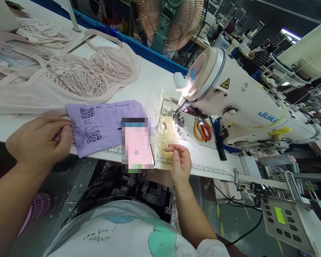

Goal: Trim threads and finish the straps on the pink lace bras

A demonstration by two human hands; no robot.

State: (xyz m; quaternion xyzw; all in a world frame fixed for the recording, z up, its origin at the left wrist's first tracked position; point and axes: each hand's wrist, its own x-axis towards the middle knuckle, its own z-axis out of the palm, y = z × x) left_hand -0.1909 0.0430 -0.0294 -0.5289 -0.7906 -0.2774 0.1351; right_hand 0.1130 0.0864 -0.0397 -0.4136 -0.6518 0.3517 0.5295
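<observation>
My left hand [40, 141] pinches the near left edge of a purple paper sheet [104, 123] printed with QR codes, lying on the white table [149, 82]. My right hand [180, 160] rests at the table's front edge with its fingers loosely curled and nothing in them, next to a blurred pink card [137, 144] and a clear yellowish plastic sheet [166, 123]. The plastic runs under the needle area of a white sewing machine [240, 103].
Beige lace garments [77, 75] are piled at the table's far left. Orange and red scissors [202, 130] lie on the machine bed. A fan [171, 25] stands behind the table. A control panel [283, 217] hangs low on the right.
</observation>
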